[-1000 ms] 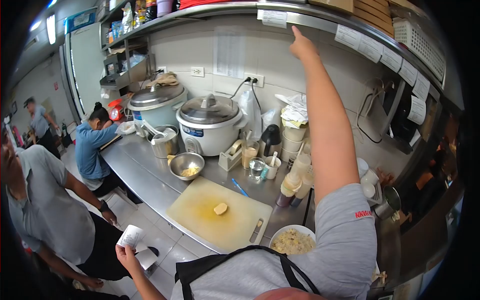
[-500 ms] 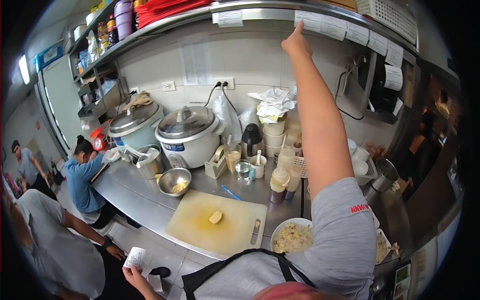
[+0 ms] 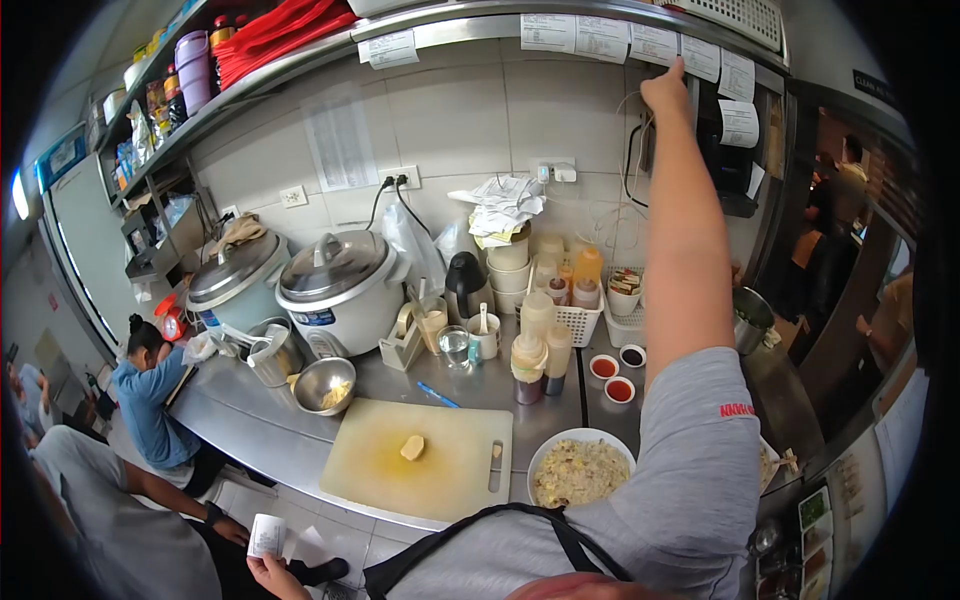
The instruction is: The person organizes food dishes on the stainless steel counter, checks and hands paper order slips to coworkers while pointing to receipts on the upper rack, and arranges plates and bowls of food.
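Note:
My right hand [image 3: 668, 90] is raised high to the row of printed order tickets [image 3: 654, 45] on the metal rail. Its index finger points up at the lower edge of a ticket; the other fingers look curled, and nothing shows in them. Low at the left, my left hand [image 3: 275, 578] grips a curled paper ticket [image 3: 267, 536] with print on it. In front of me a cutting board [image 3: 370, 475] bears a pale yellow, peeled-looking piece of food [image 3: 412, 447]. Right of it stands a bowl [image 3: 535, 470] of fried rice [image 3: 580, 472].
Rice cookers [image 3: 335, 290], a steel bowl [image 3: 325, 386], a blue pen [image 3: 438, 394], squeeze bottles [image 3: 528, 365] and small sauce cups [image 3: 620, 390] stand on the steel counter. A ticket printer [image 3: 722, 185] hangs at right. A person in grey [image 3: 90, 500] is close on my left; another [image 3: 150, 400] sits behind.
My right hand has moved right along the rail, from the first tickets of the row to one further along. The view has turned right. My left hand still holds its ticket.

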A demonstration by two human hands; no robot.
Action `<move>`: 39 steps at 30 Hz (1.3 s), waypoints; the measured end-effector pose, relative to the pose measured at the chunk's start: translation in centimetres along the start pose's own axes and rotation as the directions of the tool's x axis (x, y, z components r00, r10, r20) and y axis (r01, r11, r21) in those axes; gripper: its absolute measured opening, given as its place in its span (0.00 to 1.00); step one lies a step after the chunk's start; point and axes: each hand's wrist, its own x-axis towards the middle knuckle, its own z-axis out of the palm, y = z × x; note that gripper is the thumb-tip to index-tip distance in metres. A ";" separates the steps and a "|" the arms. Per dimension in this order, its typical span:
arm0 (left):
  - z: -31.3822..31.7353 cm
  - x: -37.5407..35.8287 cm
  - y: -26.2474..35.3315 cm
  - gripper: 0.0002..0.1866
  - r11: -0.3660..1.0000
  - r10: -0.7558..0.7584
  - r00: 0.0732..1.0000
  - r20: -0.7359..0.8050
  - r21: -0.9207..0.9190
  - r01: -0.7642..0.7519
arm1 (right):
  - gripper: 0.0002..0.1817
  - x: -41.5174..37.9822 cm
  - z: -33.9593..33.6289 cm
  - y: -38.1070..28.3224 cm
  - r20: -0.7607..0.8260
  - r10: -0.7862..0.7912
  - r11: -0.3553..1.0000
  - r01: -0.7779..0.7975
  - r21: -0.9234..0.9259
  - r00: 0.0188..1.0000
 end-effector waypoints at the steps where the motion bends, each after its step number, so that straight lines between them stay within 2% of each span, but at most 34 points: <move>1: -0.1 0.0 -0.1 0.12 1.000 -0.017 1.000 -0.003 0.016 0.017 | 0.39 0.4 -0.6 0.4 -0.002 0.005 1.000 -0.005 -0.011 1.000; 3: -1.1 0.2 -1.3 0.13 0.997 -0.053 0.999 -0.013 0.049 0.053 | 0.38 1.2 -1.0 1.3 -0.013 0.003 1.000 -0.003 -0.029 1.000; 4: -1.4 0.3 -3.4 0.09 0.998 0.014 0.997 -0.079 0.069 -0.009 | 0.38 1.7 -1.1 1.7 -0.024 -0.004 0.999 0.003 -0.036 1.000; 7: -5.0 0.8 -14.0 0.12 0.986 -0.036 0.989 -0.143 0.154 0.058 | 0.36 2.7 -1.4 2.3 -0.004 -0.008 0.999 0.007 -0.036 1.000; 8: -5.7 0.0 -15.6 0.13 0.973 -0.060 0.980 -0.189 0.209 0.100 | 0.36 2.8 -1.6 2.4 0.014 -0.008 0.999 0.008 -0.033 1.000; 10: -5.2 -2.2 -15.0 0.13 0.924 -0.113 0.956 -0.269 0.324 0.200 | 0.35 3.4 -1.8 2.6 0.016 -0.013 0.999 0.014 -0.048 1.000; 13: -7.0 -4.8 -14.9 0.14 0.869 -0.150 0.921 -0.359 0.397 0.296 | 0.35 4.9 -1.2 2.9 -0.034 -0.034 0.995 0.030 -0.095 0.999; 14: -8.0 -5.2 -15.4 0.15 0.854 -0.155 0.910 -0.386 0.412 0.320 | 0.38 6.5 -0.5 3.6 -0.047 -0.081 0.996 0.080 -0.023 0.996; 15: -9.7 -6.4 -15.9 0.15 0.833 -0.169 0.888 -0.428 0.420 0.361 | 0.41 7.8 0.2 4.3 -0.029 -0.094 0.994 0.092 -0.059 0.995; 16: -11.7 -7.7 -16.7 0.15 0.809 -0.187 0.860 -0.474 0.423 0.409 | 0.32 12.0 3.2 6.4 -0.115 -0.167 0.971 0.143 -0.192 0.979; 17: -13.7 -9.6 -17.8 0.16 0.781 -0.216 0.824 -0.523 0.414 0.467 | 0.19 14.2 4.1 7.8 0.133 -0.432 0.737 0.434 -0.518 0.892; 18: -15.9 -11.6 -19.2 0.16 0.753 -0.250 0.781 -0.573 0.392 0.528 | 0.10 16.2 4.7 9.1 0.362 -0.637 0.325 0.663 -0.674 0.680; 21: -18.4 -15.0 -22.4 0.18 0.657 -0.322 0.633 -0.704 0.316 0.685 | 0.28 26.4 9.3 13.4 0.133 -0.541 0.484 0.437 -0.758 0.831; 22: -18.7 -14.8 -24.0 0.18 0.620 -0.329 0.574 -0.750 0.287 0.730 | 0.29 27.2 8.4 13.3 0.073 -0.490 0.566 0.381 -0.731 0.868; 23: -18.7 -14.8 -23.9 0.18 0.497 -0.323 0.572 -0.754 0.379 0.780 | 0.29 26.2 7.6 12.0 0.036 -0.478 0.630 0.371 -0.682 0.878; 25: -17.1 -14.4 -21.4 0.12 0.496 -0.264 0.622 -0.737 0.450 0.743 | 0.30 25.5 7.1 10.1 -0.004 -0.468 0.720 0.378 -0.582 0.884; 28: -16.1 -15.1 -21.6 0.12 0.535 -0.298 0.645 -0.704 0.437 0.723 | 0.32 24.5 7.2 9.1 -0.001 -0.480 0.785 0.428 -0.447 0.877; 30: -15.1 -14.0 -23.2 0.12 0.625 -0.287 0.706 -0.648 0.432 0.650 | 0.33 22.3 5.2 10.6 -0.010 -0.473 0.803 0.426 -0.416 0.881; 32: -12.0 -9.6 -23.0 0.12 0.726 -0.221 0.796 -0.564 0.450 0.520 | 0.34 17.7 4.1 9.7 -0.090 -0.400 0.882 0.357 -0.306 0.912; 34: -6.8 -4.9 -18.8 0.12 0.809 -0.150 0.870 -0.470 0.447 0.381 | 0.35 12.1 1.9 7.0 -0.204 -0.268 0.962 0.251 -0.103 0.942; 35: -4.8 -3.4 -16.7 0.12 0.838 -0.121 0.898 -0.422 0.442 0.321 | 0.39 8.6 0.1 4.8 -0.148 -0.152 0.987 0.140 -0.083 0.977; 36: -2.9 -2.4 -14.7 0.12 0.860 -0.103 0.918 -0.383 0.429 0.275 | 0.37 4.8 -2.3 3.2 -0.061 -0.071 0.996 0.067 -0.061 0.996; 37: -1.3 -1.6 -12.8 0.12 0.881 -0.091 0.936 -0.340 0.411 0.235 | 0.36 5.2 -2.0 3.5 -0.019 -0.054 0.997 0.053 -0.063 0.998; 39: 0.2 -0.9 -10.1 0.13 0.908 -0.079 0.956 -0.282 0.377 0.186 | 0.35 5.8 -1.4 4.2 -0.128 -0.114 0.993 0.107 -0.057 0.985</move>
